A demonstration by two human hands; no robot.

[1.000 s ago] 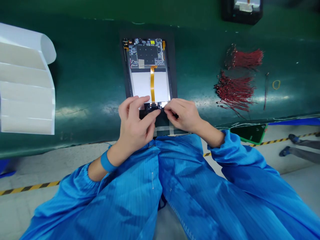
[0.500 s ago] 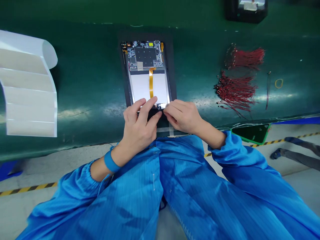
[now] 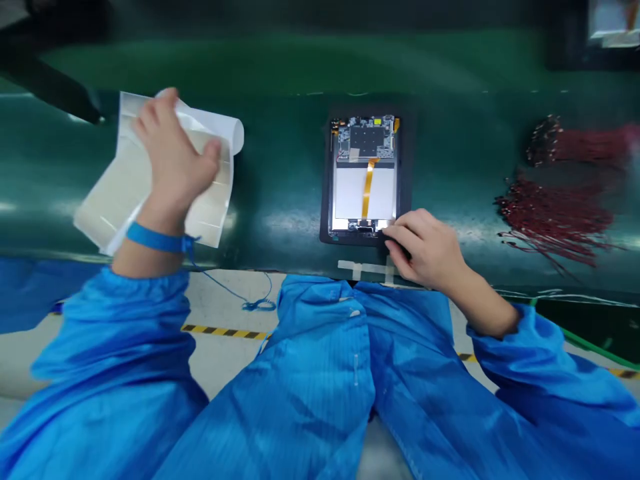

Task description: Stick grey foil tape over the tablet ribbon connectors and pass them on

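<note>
Opened tablet (image 3: 349, 195) lies on worktop (image 3: 283, 200) btwn the hands, nearer the R hand (image 3: 429, 252), whose bent fingers are at its near R corner; can't tell if they grip anything. L hand (image 3: 175, 153) has just left the tablet, so only the R's there; L is open, fingers spread, over pale sheets (image 3: 210, 217). Red wires (image 3: 560, 215) lie R of R hand.

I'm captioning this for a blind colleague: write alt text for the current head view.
A left hand over pale sheets and a right hand at the near right corner of an opened electronic device, on a green table; dark red wires lie at right.
</note>
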